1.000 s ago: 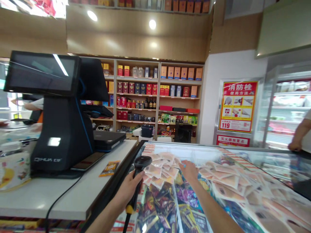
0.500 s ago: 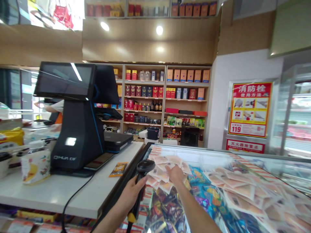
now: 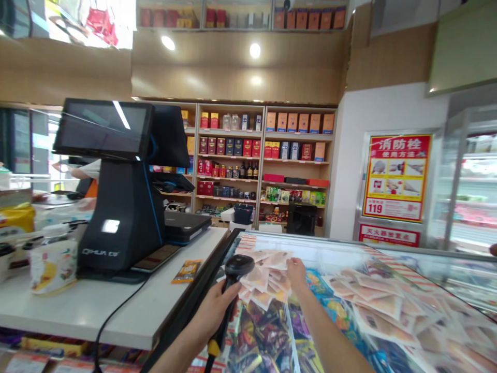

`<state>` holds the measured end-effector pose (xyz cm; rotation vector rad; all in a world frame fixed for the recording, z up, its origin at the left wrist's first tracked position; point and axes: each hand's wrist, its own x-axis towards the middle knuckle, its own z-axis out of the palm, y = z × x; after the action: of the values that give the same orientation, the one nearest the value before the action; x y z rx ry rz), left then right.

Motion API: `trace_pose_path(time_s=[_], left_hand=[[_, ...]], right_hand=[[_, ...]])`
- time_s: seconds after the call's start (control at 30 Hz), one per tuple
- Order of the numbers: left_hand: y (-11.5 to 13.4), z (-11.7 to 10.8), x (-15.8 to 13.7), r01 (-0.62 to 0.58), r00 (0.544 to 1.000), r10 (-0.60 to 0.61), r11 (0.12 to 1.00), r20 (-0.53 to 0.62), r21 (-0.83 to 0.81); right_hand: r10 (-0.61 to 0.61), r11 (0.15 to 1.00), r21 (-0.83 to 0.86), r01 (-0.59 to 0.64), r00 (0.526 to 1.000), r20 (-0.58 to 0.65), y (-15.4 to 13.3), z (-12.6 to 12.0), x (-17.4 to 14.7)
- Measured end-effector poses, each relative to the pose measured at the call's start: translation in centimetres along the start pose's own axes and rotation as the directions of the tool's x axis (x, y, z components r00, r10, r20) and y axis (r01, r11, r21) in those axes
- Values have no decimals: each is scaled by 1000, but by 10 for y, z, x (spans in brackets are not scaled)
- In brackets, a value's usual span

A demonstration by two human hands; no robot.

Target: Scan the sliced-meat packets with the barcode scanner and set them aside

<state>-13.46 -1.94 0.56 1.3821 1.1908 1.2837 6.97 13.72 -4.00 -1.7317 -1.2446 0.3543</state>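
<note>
My left hand (image 3: 213, 306) is wrapped around the handle of a black barcode scanner (image 3: 239, 265), its head pointing forward and right. A cable runs down from its yellow-banded base. My right hand (image 3: 297, 271) is closed, fingertips at the right edge of a heap of flat, clear-edged packets (image 3: 259, 282); it seems to pinch the corner of one, though the fingertips are partly hidden. The heap lies on the glass top of a counter, with wrapped sweets (image 3: 260, 336) visible below. Farther right lies a larger pile of similar packets (image 3: 382, 303).
On the white counter (image 3: 128, 316) to the left stand a point-of-sale terminal (image 3: 122, 212), a phone (image 3: 156, 258), a small orange packet (image 3: 187, 271) and a printed paper cup (image 3: 53, 267). A black cable crosses this counter. Stocked shelves (image 3: 231, 155) line the back wall.
My right hand has moved right, from the middle of the heap to its right edge. My left hand and the scanner have shifted slightly right.
</note>
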Motion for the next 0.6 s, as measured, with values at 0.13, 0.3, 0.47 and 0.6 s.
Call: trace_pose_path(time_s=[0.13, 0.3, 0.47, 0.6], left_hand=[[8, 8, -3, 4, 993, 0, 1000, 120, -28], [19, 21, -10, -24, 968, 21, 1000, 251, 8], [24, 30, -14, -35, 956, 16, 997, 292, 63], [30, 31, -18, -63, 953, 28, 992, 301, 105]], right_hand=[[-72, 975, 205, 86, 995, -73, 23, -33, 21], [-266, 914, 308, 264, 963, -39, 33, -52, 31], [-380, 880, 298, 369, 925, -23, 24, -57, 23], [-385, 878, 309, 367, 923, -2, 22, -59, 21]])
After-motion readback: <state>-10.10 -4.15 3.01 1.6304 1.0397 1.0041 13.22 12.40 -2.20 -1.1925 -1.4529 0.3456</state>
